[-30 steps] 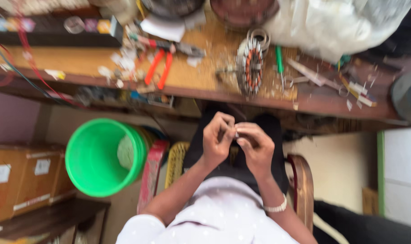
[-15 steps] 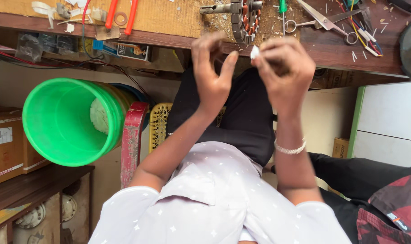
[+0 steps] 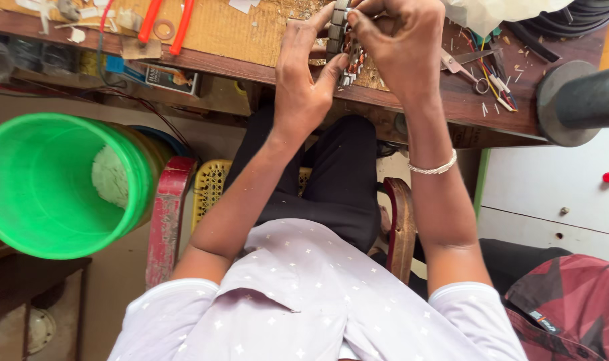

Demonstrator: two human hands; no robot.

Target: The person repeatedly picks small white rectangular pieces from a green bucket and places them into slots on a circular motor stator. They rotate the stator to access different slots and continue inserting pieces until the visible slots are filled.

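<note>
Looking down through the head camera, I see both hands raised to the far edge of the wooden workbench (image 3: pixel 237 40). The left hand (image 3: pixel 303 83) cups a motor stator (image 3: pixel 344 50), a ring of stacked metal plates with copper windings, its fingers spread along the left side and thumb pressed underneath. The right hand (image 3: pixel 401 40) closes over the stator's top from the right, fingertips pinched at the windings; a silver bracelet (image 3: pixel 433 167) circles that wrist. The stator stands on edge on the bench, between the two hands. Orange-handled pliers (image 3: pixel 165 23) lie far left on the bench, scissors (image 3: pixel 466 70) just right of the hands. A green bucket (image 3: pixel 53 184) sits near left, below the bench.
</note>
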